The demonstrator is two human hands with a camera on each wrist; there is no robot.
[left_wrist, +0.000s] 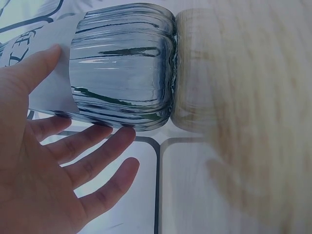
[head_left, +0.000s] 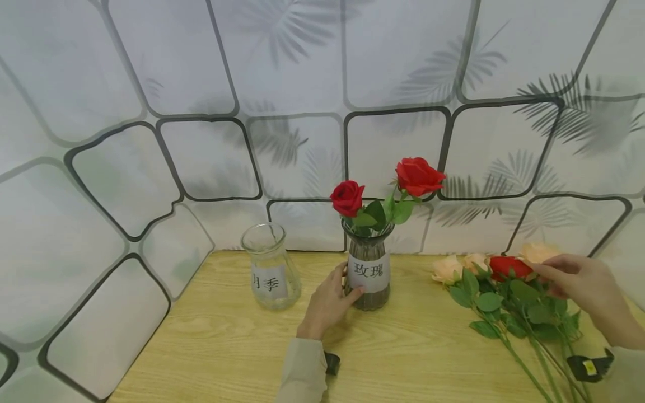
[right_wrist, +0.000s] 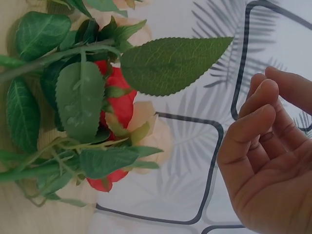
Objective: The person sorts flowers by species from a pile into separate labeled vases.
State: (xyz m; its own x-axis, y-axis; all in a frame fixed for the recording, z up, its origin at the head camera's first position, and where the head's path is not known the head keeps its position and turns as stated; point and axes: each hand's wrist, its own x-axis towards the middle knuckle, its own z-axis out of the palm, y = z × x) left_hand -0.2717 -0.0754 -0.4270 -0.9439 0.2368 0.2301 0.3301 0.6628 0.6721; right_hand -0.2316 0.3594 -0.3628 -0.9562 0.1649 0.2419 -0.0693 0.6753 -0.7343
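A dark ribbed glass vase [head_left: 370, 299] with a white label holds two red roses [head_left: 419, 176]. My left hand [head_left: 330, 302] is at its left side. In the left wrist view the thumb [left_wrist: 44, 63] rests on the label, and the other fingers are spread and nearly straight, some tips right at the glass. My right hand [head_left: 579, 280] is over a pile of flowers, overlapping a red rose [head_left: 509, 267] in the head view. The right wrist view shows that hand beside the blooms, fingers loosely bent with nothing between them.
A clear glass vase [head_left: 277, 268] with a label stands to the left of the dark one. Pale peach roses [head_left: 447, 270] with green leaves and long stems lie on the wooden table [head_left: 413, 358] at the right. A patterned curtain [head_left: 302, 151] hangs behind.
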